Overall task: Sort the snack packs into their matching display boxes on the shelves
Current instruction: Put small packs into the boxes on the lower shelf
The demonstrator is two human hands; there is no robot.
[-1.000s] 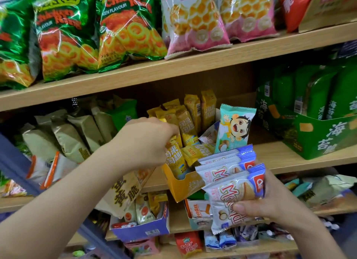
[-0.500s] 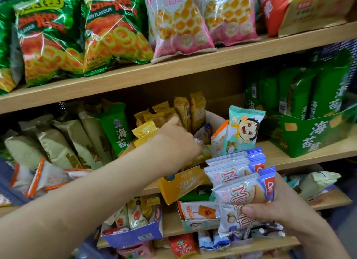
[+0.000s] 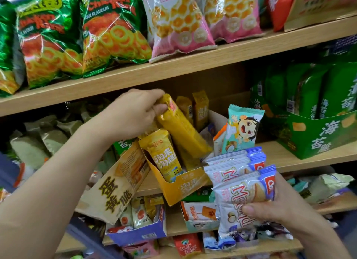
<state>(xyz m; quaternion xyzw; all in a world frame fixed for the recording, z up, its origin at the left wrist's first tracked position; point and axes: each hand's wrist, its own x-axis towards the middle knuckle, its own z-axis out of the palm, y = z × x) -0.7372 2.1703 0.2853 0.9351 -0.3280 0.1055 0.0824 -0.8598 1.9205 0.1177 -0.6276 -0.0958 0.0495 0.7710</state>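
Wooden shelves (image 3: 193, 65), three tiers in view, stocked with snacks. Top tier: green crisp bags (image 3: 116, 26) left, pink bags (image 3: 179, 20) right. Middle tier, far right: green display box (image 3: 318, 135), full.

Middle tier, centre: yellow box (image 3: 185, 187) hanging over the shelf edge, yellow packs standing in it. Beige box (image 3: 116, 187) leans against its left side, tipped.

Left hand (image 3: 133, 115): fingers and thumb pinch the top end of a long yellow pack (image 3: 181, 129). Pack tilts right, its lower end down among the others in the yellow box. Half a second ago this hand was low, reaching into the box; it is now raised with the pack's top end in its grip. Reads as standing that pack up in its matching box. Colour match looks right.

Right hand (image 3: 280, 206), near right: fingers curled round a stack of white-and-blue packs (image 3: 243, 181), unchanged, not yet sorted. Likely next.

Teal pack (image 3: 241, 127) stands just behind the stack; its proper box not identifiable.
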